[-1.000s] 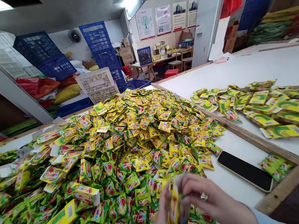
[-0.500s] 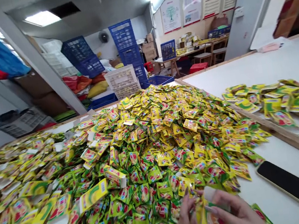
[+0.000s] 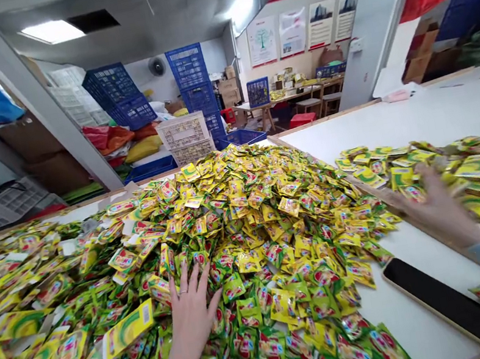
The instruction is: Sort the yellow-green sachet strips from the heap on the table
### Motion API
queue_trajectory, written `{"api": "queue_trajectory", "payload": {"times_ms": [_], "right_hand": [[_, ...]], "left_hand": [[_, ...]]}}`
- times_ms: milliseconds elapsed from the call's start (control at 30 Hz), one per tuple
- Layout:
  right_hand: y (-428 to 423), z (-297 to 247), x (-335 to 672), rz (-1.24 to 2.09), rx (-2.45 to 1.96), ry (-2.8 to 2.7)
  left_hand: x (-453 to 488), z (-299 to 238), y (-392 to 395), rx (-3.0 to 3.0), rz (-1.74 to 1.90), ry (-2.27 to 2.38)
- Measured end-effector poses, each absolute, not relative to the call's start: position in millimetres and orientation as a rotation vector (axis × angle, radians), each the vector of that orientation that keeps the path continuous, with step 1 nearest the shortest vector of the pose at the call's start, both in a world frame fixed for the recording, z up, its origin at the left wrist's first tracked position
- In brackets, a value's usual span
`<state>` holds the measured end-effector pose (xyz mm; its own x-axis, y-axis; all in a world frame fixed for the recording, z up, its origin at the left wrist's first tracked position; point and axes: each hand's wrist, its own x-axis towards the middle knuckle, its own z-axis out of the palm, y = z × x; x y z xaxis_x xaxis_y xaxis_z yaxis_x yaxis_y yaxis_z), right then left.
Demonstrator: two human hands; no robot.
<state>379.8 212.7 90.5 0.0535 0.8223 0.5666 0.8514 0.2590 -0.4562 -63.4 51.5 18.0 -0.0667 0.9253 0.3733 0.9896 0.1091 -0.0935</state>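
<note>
A big heap of small yellow and green sachets (image 3: 248, 227) covers the white table in front of me. My left hand (image 3: 191, 305) lies flat on the sachets near the front of the heap, fingers spread, a ring on one finger. My right hand (image 3: 430, 202) reaches out to the right, over the wooden strip, onto a pile of flat yellow-green cartons (image 3: 476, 175). It is smeared by motion and I cannot make out its fingers. A folded carton (image 3: 127, 329) lies just left of my left hand.
A black phone (image 3: 442, 298) lies face up on the table at the front right. A wooden strip (image 3: 392, 202) divides the two white tabletops. Blue crates (image 3: 190, 83) and a white crate (image 3: 183, 137) stand beyond the table. More flat cartons lie at the far left.
Both hands were together at the front edge holding a few sachets. Now they have parted: the left rests on the heap, the right has swung out to the carton pile.
</note>
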Motion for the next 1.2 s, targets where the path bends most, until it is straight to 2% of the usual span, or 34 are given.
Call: {"api": "queue_trajectory", "payload": {"times_ms": [167,333,467,567,700,800,967,1067,1200], "right_hand": [[139.6,9.1,231.7,0.244,-1.049,-2.339],[89.1,-36.7,179.4,0.022,-1.043,-2.622],[85.5,-27.1,197.9,0.041,-0.887,-2.633],[89.5,-15.1,214.9,0.124,-0.797,-2.620],[99.0,-12.4,232.1,0.260,-0.852,-2.600],[105.3,-12.1,240.6,0.565,-0.919,-2.411],[104.7,0.2,236.2,1.263,-1.107,-1.669],[95.8,18.2,226.1,1.501,-1.020,-1.650],[78.5,45.0,211.2,1.293,-0.848,-1.966]], "left_hand": [[-29.1,-12.4,66.1,-1.890,-0.364,-2.173],[-26.9,-21.3,43.8,-2.104,-0.552,-2.153],[-29.1,-8.8,21.5,-2.297,-0.546,-2.094],[-38.9,11.4,29.1,-2.073,-0.499,-2.115],[-65.0,30.9,57.0,-1.848,-0.199,-2.198],[-79.2,33.6,69.4,-1.947,-0.087,-2.179],[-84.7,37.4,66.6,-2.048,-0.101,-2.133],[-73.0,41.7,55.0,-2.157,-0.261,-2.151],[-30.2,39.8,30.6,-2.406,-0.950,-2.506]]}}
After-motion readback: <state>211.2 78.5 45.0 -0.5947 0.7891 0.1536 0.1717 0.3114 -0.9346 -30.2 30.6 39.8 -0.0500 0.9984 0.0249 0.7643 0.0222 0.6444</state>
